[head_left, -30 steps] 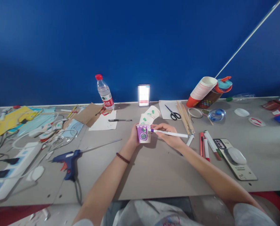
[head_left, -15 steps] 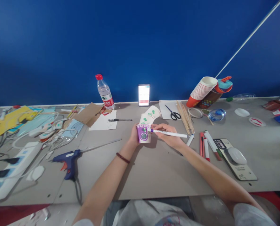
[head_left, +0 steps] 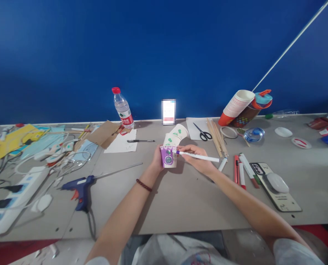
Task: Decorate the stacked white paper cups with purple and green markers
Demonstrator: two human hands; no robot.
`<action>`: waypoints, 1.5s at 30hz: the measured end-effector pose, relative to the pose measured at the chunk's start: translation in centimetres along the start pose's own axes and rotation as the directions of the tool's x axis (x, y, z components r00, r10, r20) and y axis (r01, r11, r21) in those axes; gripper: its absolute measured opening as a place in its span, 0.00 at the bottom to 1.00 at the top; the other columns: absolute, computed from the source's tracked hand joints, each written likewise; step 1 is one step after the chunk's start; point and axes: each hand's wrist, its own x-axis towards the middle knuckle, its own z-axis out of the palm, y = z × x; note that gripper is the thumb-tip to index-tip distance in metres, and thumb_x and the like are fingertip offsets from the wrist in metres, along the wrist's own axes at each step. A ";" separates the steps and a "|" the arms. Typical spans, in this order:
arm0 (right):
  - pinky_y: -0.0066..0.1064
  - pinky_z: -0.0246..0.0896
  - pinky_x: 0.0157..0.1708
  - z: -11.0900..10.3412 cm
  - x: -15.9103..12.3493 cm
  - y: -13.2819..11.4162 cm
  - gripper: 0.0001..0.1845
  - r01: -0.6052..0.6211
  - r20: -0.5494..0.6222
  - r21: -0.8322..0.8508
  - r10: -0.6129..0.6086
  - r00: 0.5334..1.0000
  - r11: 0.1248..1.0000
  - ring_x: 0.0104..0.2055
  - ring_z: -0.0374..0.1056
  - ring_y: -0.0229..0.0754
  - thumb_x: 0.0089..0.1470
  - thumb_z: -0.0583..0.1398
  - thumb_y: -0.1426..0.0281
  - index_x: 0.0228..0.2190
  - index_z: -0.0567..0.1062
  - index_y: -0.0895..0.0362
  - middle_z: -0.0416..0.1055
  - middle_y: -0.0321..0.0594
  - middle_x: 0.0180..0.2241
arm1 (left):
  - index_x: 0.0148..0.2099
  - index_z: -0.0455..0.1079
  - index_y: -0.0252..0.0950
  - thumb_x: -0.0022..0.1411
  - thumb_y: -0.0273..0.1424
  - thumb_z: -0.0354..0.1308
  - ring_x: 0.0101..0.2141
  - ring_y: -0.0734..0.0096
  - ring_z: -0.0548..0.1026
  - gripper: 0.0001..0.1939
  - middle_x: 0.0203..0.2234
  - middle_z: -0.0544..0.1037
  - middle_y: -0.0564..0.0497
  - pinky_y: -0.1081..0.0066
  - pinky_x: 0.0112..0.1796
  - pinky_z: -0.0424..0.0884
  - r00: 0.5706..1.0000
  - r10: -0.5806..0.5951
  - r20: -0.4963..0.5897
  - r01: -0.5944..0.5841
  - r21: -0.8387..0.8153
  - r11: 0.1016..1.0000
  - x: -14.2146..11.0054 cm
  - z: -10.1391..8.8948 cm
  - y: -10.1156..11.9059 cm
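Note:
My left hand [head_left: 157, 159] is closed round the left side of a paper cup [head_left: 168, 161] whose face is largely coloured purple, with a ringed circle and scalloped marks along the rim. Two white cups with green prints [head_left: 179, 131] lean away behind it, apparently joined to it. Between the fingers of my right hand [head_left: 196, 156] is a white marker [head_left: 201, 156] with a purple end. Its tip meets the purple cup's front near the upper right.
On the left lie a blue glue gun [head_left: 82, 189], a power strip [head_left: 17, 198] and tangled cables. A water bottle [head_left: 122, 108] stands at the back. To the right are scissors [head_left: 203, 133], wooden sticks [head_left: 217, 138], stacked cups [head_left: 235, 106], markers [head_left: 241, 171] and a phone [head_left: 277, 193].
The marker tip has shifted very slightly left on the cup, and more purple shows near it. Both hands keep their hold.

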 end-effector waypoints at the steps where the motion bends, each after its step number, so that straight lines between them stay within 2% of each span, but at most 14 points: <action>1: 0.47 0.69 0.51 0.0 0.0 0.0 0.10 -0.010 -0.005 -0.005 0.010 1.000 1.000 0.55 0.71 0.53 0.52 0.64 0.60 0.35 0.78 0.52 0.79 0.45 0.46 | 0.35 0.73 0.29 0.59 0.31 0.43 0.25 0.61 0.76 0.17 0.24 0.78 0.42 0.66 0.29 0.72 1.000 -0.002 -0.002 0.002 -0.002 1.000 0.0 0.0 0.0; 9: 0.46 0.69 0.51 0.1 0.0 0.1 0.11 0.002 -0.016 -0.058 -0.003 1.000 0.998 0.53 0.73 0.53 0.52 0.64 0.61 0.37 0.78 0.52 0.78 0.45 0.46 | 0.38 0.72 0.29 0.58 0.30 0.45 0.25 0.61 0.75 0.16 0.24 0.78 0.42 0.64 0.30 0.72 1.000 -0.001 0.000 0.002 -0.024 1.000 0.0 0.1 -0.1; 15: 0.45 0.69 0.50 -0.1 0.1 0.3 0.08 0.012 0.014 -0.064 -0.011 1.000 0.998 0.55 0.71 0.53 0.52 0.63 0.64 0.35 0.78 0.53 0.78 0.46 0.47 | 0.39 0.73 0.30 0.58 0.30 0.46 0.24 0.62 0.75 0.15 0.22 0.76 0.45 0.67 0.29 0.71 0.999 -0.026 -0.019 0.025 -0.056 0.998 0.1 -0.1 -0.1; 22: 0.45 0.68 0.51 -0.1 0.0 0.4 0.06 0.021 0.042 -0.048 -0.019 0.999 0.999 0.57 0.69 0.53 0.51 0.64 0.67 0.33 0.78 0.53 0.78 0.46 0.47 | 0.37 0.73 0.26 0.59 0.31 0.44 0.26 0.60 0.76 0.19 0.25 0.78 0.39 0.66 0.32 0.71 1.000 -0.021 0.020 0.021 -0.028 0.999 0.1 -0.1 0.0; 27: 0.44 0.69 0.50 0.0 0.0 0.3 0.06 0.023 0.037 -0.050 -0.021 0.999 0.998 0.57 0.69 0.53 0.51 0.64 0.66 0.33 0.78 0.53 0.78 0.46 0.47 | 0.36 0.73 0.28 0.59 0.32 0.45 0.25 0.61 0.76 0.17 0.24 0.78 0.41 0.67 0.30 0.71 0.998 -0.027 0.053 0.030 -0.046 0.998 0.4 -0.4 -0.1; 31: 0.44 0.69 0.50 0.1 0.1 0.4 0.09 0.027 -0.009 -0.064 -0.028 1.000 0.998 0.54 0.72 0.52 0.52 0.64 0.63 0.36 0.79 0.52 0.79 0.45 0.46 | 0.37 0.73 0.30 0.57 0.31 0.46 0.24 0.63 0.76 0.15 0.23 0.78 0.45 0.67 0.28 0.71 0.999 -0.030 0.034 0.031 -0.038 0.999 0.6 -0.5 -0.1; 40: 0.44 0.70 0.50 0.1 0.1 0.3 0.12 0.010 -0.022 -0.101 -0.013 1.000 0.995 0.49 0.75 0.51 0.51 0.64 0.62 0.38 0.79 0.53 0.78 0.46 0.47 | 0.38 0.73 0.30 0.57 0.31 0.46 0.25 0.61 0.76 0.16 0.25 0.78 0.43 0.65 0.29 0.72 0.999 -0.029 0.029 0.030 -0.031 0.999 0.6 -0.5 -0.2; 45: 0.43 0.70 0.48 0.0 0.1 0.4 0.10 0.030 0.000 -0.118 -0.030 1.000 0.993 0.51 0.73 0.52 0.50 0.64 0.64 0.36 0.79 0.53 0.79 0.46 0.46 | 0.36 0.73 0.29 0.58 0.31 0.47 0.24 0.62 0.76 0.15 0.25 0.78 0.42 0.68 0.28 0.70 1.000 -0.017 0.024 0.018 -0.034 0.999 0.7 -0.7 -0.3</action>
